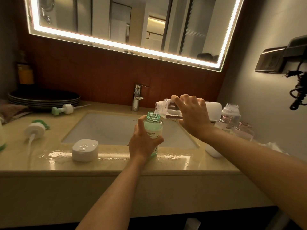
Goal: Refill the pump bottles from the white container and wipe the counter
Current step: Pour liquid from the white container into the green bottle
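My left hand [142,143] grips a green pump bottle [153,126] with its top off, standing upright on the counter's front strip before the sink. My right hand [192,115] holds the white container [214,109] tipped on its side, its clear spout [160,107] right over the green bottle's open neck. Clear liquid runs from the spout into the bottle. Two pump heads lie on the counter at the left: a green-and-white pump head [64,109] near the plates and a white pump head [34,130] nearer the edge.
The beige counter [116,163] is wet along its front strip. A white lid [85,150] sits left of my left hand. Open clear pinkish bottles [230,116] stand at the right. The faucet [137,97], stacked dark plates [44,98] and a folded cloth [11,110] lie behind.
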Action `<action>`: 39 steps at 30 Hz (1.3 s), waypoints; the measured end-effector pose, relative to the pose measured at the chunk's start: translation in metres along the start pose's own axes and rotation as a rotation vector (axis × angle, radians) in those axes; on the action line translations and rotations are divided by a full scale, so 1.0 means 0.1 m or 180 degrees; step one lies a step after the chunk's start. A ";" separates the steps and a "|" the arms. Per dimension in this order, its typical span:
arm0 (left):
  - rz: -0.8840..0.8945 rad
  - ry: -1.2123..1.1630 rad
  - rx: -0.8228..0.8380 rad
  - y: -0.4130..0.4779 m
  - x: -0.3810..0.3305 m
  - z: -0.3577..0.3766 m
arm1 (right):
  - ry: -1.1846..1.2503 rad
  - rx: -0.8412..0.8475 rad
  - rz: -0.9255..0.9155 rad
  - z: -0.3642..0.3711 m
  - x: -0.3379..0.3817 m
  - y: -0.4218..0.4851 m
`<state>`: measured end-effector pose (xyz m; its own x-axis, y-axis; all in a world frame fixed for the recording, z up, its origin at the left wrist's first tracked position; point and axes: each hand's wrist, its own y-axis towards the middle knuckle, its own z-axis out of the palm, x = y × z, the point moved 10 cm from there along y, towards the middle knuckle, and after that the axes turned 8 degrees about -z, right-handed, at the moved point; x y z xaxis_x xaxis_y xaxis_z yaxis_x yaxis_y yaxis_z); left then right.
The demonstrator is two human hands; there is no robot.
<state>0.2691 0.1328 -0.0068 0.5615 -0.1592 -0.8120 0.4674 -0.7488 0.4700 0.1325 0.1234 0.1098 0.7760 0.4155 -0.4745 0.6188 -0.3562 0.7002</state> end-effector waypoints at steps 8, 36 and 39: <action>-0.0014 0.0010 0.0025 0.01 0.01 0.01 | -0.0016 0.0099 -0.0010 0.01 0.00 0.01; 0.0057 -0.0073 0.0049 0.00 0.02 0.02 | -0.0151 -0.0230 -0.0135 -0.05 0.02 0.02; 0.0044 -0.0059 0.0042 0.00 0.03 0.02 | -0.0160 -0.0262 -0.0136 -0.06 0.02 0.02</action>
<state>0.2697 0.1314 -0.0102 0.5551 -0.1814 -0.8118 0.4505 -0.7548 0.4767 0.1346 0.1286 0.1135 0.7557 0.3856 -0.5294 0.6408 -0.2684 0.7192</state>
